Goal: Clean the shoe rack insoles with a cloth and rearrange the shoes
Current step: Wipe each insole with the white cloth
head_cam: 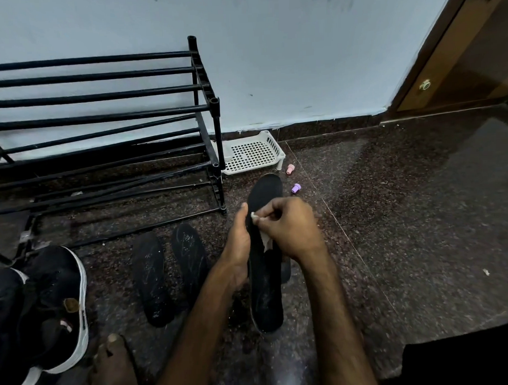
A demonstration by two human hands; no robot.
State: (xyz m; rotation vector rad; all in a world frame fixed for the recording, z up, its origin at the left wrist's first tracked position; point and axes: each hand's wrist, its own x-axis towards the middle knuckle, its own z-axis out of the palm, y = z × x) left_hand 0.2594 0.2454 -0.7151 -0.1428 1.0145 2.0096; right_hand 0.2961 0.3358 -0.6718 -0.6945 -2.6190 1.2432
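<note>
"Head view, nearest first: where is the insole?"

"Lifted off the floor, its long axis running almost straight away from the person. The near end hangs free between the forearms. The left hand grips its left edge about midway, fingers curled round it."

"And the other hand?"

"The right hand is over the insole's middle, fingertips clenched on a small white cloth and pressing it to the top face. From those fingers, bare insole stretches both ways along the axis, so I'd judge the next wipe should follow the length while the left hand steadies it."

"Anything under it?"

"A dark shape just right of the insole, below the right wrist. It may be another insole, but I can't tell."

"Round about?"

"Left of the insole, two loose insoles lie on the floor, with a shoe further left. Just past its far tip are a purple cap and a pink cap, then a white tray. The shoe rack stands beyond and to the left, against the wall."
</note>
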